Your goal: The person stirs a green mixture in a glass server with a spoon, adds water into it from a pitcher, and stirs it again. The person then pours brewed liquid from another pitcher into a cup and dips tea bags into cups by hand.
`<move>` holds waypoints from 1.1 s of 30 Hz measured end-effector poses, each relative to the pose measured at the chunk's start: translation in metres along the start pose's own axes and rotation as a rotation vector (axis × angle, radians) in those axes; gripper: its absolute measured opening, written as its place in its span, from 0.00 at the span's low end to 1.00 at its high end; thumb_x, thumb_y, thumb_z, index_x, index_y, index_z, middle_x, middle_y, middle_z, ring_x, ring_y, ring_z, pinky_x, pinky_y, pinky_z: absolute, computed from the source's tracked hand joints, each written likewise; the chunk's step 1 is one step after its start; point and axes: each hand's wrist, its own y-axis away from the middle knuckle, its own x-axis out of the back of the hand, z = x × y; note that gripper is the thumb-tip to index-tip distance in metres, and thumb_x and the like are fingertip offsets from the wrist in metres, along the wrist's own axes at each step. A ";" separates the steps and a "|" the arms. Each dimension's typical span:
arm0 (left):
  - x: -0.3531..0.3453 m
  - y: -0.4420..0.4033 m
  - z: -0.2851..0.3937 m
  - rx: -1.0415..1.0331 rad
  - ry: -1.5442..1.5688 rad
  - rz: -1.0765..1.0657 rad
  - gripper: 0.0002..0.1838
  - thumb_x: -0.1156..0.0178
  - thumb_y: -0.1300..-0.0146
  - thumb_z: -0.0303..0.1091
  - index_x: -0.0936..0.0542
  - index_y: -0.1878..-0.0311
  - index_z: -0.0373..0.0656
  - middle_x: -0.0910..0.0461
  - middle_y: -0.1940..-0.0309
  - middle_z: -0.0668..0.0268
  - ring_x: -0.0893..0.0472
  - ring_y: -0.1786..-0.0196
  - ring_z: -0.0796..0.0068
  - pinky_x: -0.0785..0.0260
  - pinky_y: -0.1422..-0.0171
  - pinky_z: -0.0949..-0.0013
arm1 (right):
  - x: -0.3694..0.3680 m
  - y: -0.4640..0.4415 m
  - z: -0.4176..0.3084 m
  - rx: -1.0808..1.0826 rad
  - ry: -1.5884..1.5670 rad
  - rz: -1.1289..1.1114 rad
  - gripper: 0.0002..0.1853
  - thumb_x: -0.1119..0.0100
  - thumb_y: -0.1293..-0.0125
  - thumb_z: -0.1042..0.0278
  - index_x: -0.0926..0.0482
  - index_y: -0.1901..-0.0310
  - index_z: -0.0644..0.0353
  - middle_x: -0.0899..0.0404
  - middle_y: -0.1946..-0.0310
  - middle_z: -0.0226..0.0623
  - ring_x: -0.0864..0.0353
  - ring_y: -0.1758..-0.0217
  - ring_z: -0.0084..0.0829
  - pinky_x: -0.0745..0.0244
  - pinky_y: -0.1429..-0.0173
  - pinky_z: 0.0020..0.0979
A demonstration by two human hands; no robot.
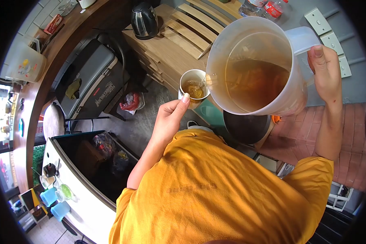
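Note:
My right hand [323, 69] is closed around the handle of a large translucent plastic pitcher [256, 67], which is tilted to the left with brown liquid inside. From its spout, liquid runs into a white mug [186, 77]. Brown liquid with bubbles shows in the mug. My left hand [175, 113] pinches the mug at its near side, thumb toward the rim; the rest of its grip is partly hidden. The pitcher's lip is just right of the mug's rim.
A black kettle [144, 21] stands on a wooden surface [166, 44] beyond the mug. Plastic bottles [274, 9] are at the top right. A dark cooler [95, 77] and an open bin [85, 162] lie left. A round black surface [246, 129] is below the pitcher.

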 end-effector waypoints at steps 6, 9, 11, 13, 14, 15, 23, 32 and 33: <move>0.002 -0.001 -0.003 0.011 -0.003 -0.005 0.25 0.46 0.32 0.50 0.25 0.80 0.40 0.42 0.83 0.84 0.47 0.78 0.90 0.56 0.76 0.78 | 0.001 0.001 0.001 -0.005 0.001 0.001 0.28 0.60 0.28 0.45 0.42 0.80 0.59 0.47 0.84 0.21 0.51 0.79 0.16 0.54 0.75 0.24; 0.003 -0.002 -0.005 0.009 -0.007 -0.007 0.24 0.46 0.32 0.49 0.24 0.79 0.40 0.42 0.83 0.83 0.46 0.77 0.91 0.55 0.76 0.78 | 0.001 0.001 0.002 -0.003 0.012 0.004 0.28 0.60 0.28 0.45 0.42 0.80 0.59 0.47 0.84 0.21 0.51 0.79 0.16 0.54 0.75 0.24; 0.002 -0.002 -0.004 0.005 -0.010 0.002 0.24 0.46 0.32 0.49 0.24 0.78 0.39 0.41 0.83 0.83 0.46 0.77 0.91 0.54 0.76 0.78 | 0.000 0.001 0.002 -0.001 0.018 0.006 0.28 0.60 0.28 0.45 0.42 0.80 0.59 0.47 0.84 0.21 0.51 0.79 0.16 0.55 0.75 0.24; 0.001 -0.001 -0.004 0.002 -0.012 0.011 0.24 0.46 0.32 0.49 0.23 0.77 0.39 0.41 0.83 0.83 0.46 0.77 0.91 0.54 0.75 0.78 | -0.001 0.000 0.000 -0.002 0.009 0.006 0.28 0.60 0.28 0.45 0.42 0.80 0.58 0.47 0.84 0.21 0.51 0.79 0.16 0.55 0.75 0.24; 0.002 -0.002 -0.005 0.002 -0.011 0.001 0.24 0.46 0.32 0.48 0.23 0.76 0.38 0.41 0.83 0.83 0.46 0.77 0.91 0.53 0.75 0.79 | -0.001 0.000 -0.001 -0.003 0.006 0.005 0.28 0.60 0.28 0.45 0.42 0.80 0.58 0.47 0.84 0.21 0.51 0.79 0.16 0.55 0.75 0.24; 0.003 -0.002 -0.005 0.003 -0.009 -0.008 0.23 0.46 0.32 0.48 0.23 0.76 0.38 0.41 0.83 0.83 0.45 0.77 0.91 0.53 0.75 0.79 | 0.000 0.000 -0.001 -0.005 0.002 -0.005 0.28 0.60 0.28 0.45 0.42 0.80 0.58 0.47 0.84 0.21 0.51 0.78 0.16 0.55 0.75 0.24; 0.002 -0.002 -0.006 -0.006 -0.006 -0.011 0.23 0.46 0.32 0.49 0.22 0.76 0.38 0.41 0.83 0.83 0.46 0.78 0.91 0.54 0.76 0.78 | -0.001 0.000 0.001 -0.003 -0.007 -0.001 0.27 0.60 0.28 0.46 0.42 0.80 0.58 0.47 0.83 0.21 0.51 0.78 0.15 0.55 0.75 0.24; 0.002 -0.004 -0.007 -0.014 -0.007 -0.007 0.23 0.46 0.33 0.49 0.20 0.73 0.37 0.40 0.84 0.84 0.45 0.78 0.91 0.54 0.76 0.78 | 0.008 0.000 -0.002 -0.068 -0.042 -0.104 0.30 0.56 0.30 0.43 0.24 0.69 0.70 0.32 0.78 0.22 0.40 0.71 0.16 0.42 0.67 0.21; 0.002 -0.004 -0.007 -0.013 -0.011 -0.007 0.23 0.46 0.33 0.49 0.19 0.73 0.37 0.40 0.84 0.84 0.45 0.78 0.91 0.54 0.76 0.79 | 0.009 0.000 -0.002 -0.072 -0.040 -0.116 0.30 0.56 0.30 0.43 0.24 0.69 0.70 0.33 0.78 0.22 0.41 0.71 0.16 0.42 0.67 0.21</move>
